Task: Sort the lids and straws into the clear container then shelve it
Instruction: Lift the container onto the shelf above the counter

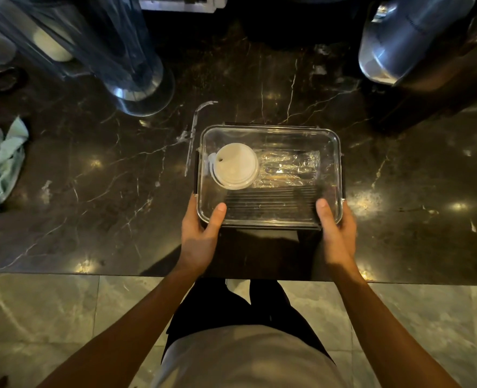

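Observation:
The clear rectangular container (pixel 329 141) with dark side clips rests on the dark marble counter (pixel 105 191). Inside it, white cup lids (pixel 235 166) lie stacked at the left, a crinkled clear packet (pixel 290 168) at the right, and several dark straws (pixel 270 201) along the near side. My left hand (pixel 201 233) grips the container's near-left corner with the thumb over the rim. My right hand (pixel 336 231) grips the near-right corner the same way. A clear bent plastic piece (pixel 194 133) lies on the counter just left of the container.
A tall clear blender jug (pixel 136 68) stands at the back left, a steel pot (pixel 408 43) at the back right. A pale green cloth (pixel 2 163) lies at the left edge. The counter's front edge (pixel 119 274) runs just behind my wrists, with tiled floor below.

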`<state>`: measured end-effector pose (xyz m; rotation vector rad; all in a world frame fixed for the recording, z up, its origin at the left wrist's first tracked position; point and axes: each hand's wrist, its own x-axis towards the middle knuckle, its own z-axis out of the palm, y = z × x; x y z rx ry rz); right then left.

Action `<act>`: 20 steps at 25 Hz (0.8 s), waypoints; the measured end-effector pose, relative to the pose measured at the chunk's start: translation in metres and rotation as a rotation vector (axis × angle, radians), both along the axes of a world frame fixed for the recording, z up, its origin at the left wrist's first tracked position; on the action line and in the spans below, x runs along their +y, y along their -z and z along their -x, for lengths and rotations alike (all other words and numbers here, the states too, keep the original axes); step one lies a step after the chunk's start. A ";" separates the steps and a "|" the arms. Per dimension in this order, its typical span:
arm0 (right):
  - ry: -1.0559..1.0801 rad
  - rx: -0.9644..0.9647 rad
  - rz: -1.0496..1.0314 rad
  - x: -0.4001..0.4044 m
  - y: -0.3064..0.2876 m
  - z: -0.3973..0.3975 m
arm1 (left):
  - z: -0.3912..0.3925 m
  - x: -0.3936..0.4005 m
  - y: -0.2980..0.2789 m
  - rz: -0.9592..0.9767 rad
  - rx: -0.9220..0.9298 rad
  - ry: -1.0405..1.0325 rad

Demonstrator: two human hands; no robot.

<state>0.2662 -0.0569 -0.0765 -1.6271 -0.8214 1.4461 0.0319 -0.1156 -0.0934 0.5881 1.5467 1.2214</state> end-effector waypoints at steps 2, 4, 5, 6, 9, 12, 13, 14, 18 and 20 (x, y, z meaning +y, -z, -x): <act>0.007 0.005 0.007 0.000 0.004 0.002 | -0.003 0.000 0.001 0.008 -0.013 -0.015; 0.024 0.025 0.014 0.000 0.005 0.004 | -0.006 0.001 0.003 0.020 -0.025 -0.034; 0.033 0.029 0.015 0.000 0.006 0.004 | -0.007 0.001 0.003 0.020 -0.028 -0.041; 0.037 0.035 0.013 0.001 0.006 0.004 | -0.008 0.001 0.003 0.011 -0.029 -0.044; 0.021 0.024 -0.003 0.002 0.004 0.004 | -0.005 0.001 0.001 -0.021 -0.035 -0.040; 0.002 0.009 -0.034 0.003 -0.002 0.005 | -0.003 0.003 -0.004 -0.071 -0.016 -0.019; -0.010 0.006 -0.046 0.004 -0.004 0.005 | -0.002 0.005 -0.006 -0.076 -0.007 -0.021; -0.022 0.004 -0.063 0.004 -0.006 0.005 | -0.002 0.007 -0.009 -0.077 -0.003 -0.030; -0.009 0.024 -0.116 0.013 -0.019 0.007 | 0.000 0.017 -0.022 -0.115 0.020 -0.040; 0.008 0.066 -0.146 0.021 -0.028 0.009 | 0.001 0.024 -0.032 -0.134 0.020 -0.020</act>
